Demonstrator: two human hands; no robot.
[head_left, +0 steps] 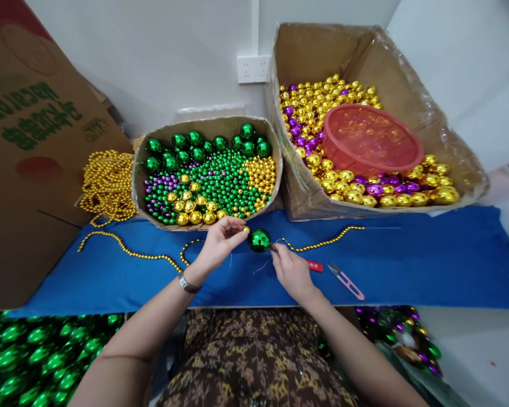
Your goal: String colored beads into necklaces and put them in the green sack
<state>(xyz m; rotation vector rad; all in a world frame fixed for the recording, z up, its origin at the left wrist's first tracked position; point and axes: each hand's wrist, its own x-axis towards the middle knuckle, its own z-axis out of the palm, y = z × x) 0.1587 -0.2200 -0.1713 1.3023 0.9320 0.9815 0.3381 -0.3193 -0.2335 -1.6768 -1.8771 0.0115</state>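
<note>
A large shiny green ball [259, 240] hangs between my two hands, just above the blue cloth. My left hand [220, 242] is closed in a pinch on a small gold bead [246, 230] at the ball's left side. My right hand [292, 271] is also closed, its fingertips pinched at the ball's right side; what lies between them is too small to make out. Thin thread ends dangle near both hands. One gold bead strand [127, 247] trails to the left, and another gold bead strand [322, 244] lies to the right with thread beyond it.
Behind my hands stands a low box [152, 227] of green, purple and gold beads. A taller carton [301, 200] holds gold and purple beads and a red basket [373, 164]. Pink thread snips [350, 284] and a red label [316, 266] lie right. Gold strands [108, 183] heap left.
</note>
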